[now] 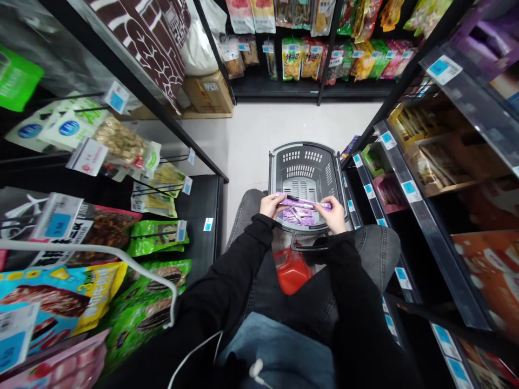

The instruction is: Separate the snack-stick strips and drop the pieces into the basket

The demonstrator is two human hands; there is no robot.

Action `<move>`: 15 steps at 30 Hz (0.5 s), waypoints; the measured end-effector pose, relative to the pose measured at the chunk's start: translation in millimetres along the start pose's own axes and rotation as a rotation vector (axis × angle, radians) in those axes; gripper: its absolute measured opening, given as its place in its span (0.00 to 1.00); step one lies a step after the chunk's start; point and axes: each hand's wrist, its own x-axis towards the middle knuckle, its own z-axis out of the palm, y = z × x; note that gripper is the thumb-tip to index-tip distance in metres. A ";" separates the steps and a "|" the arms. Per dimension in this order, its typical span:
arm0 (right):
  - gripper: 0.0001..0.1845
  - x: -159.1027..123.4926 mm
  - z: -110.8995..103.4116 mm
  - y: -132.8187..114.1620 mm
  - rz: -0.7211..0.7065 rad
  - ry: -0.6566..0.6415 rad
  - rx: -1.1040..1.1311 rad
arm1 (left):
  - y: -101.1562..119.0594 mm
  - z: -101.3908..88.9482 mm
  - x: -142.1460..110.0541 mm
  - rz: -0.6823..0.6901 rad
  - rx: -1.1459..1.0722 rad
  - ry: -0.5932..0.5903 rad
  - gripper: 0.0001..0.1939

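Note:
My left hand [271,206] and my right hand [334,214] are closed on the two ends of a narrow purple snack packet [302,202], held level over the near part of a grey shopping basket [302,147]. A dark strip runs along the packet's upper left part. Below it, several similar purple packets [299,216] lie in the near end of the basket. The basket stands on the floor between my knees, its dark handle [310,247] folded toward me. Part of the packets in it is hidden by my hands and the held packet.
Shelves with hanging snack bags [121,138] line my left; price-tagged shelves [409,186] are close on my right. Ahead, a rack [279,92] holds bagged snacks, with a cardboard box [208,93] beside it. A red plastic object [292,271] sits beneath me.

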 end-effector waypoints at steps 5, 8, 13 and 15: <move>0.16 7.2 -12.1 15.3 0.073 0.016 0.056 | 1.3 -7.9 -1.2 -0.031 0.169 -0.219 0.17; 0.17 8.1 -19.9 16.4 0.134 -0.100 0.250 | 6.2 -16.3 -2.7 -0.229 0.408 -0.508 0.21; 0.21 4.2 -17.0 12.8 0.206 -0.366 0.374 | -1.1 -4.5 -18.1 -0.423 0.590 -0.809 0.21; 0.22 3.1 -11.4 11.8 0.182 -0.416 0.346 | -9.0 7.8 -26.5 -0.401 0.531 -0.820 0.18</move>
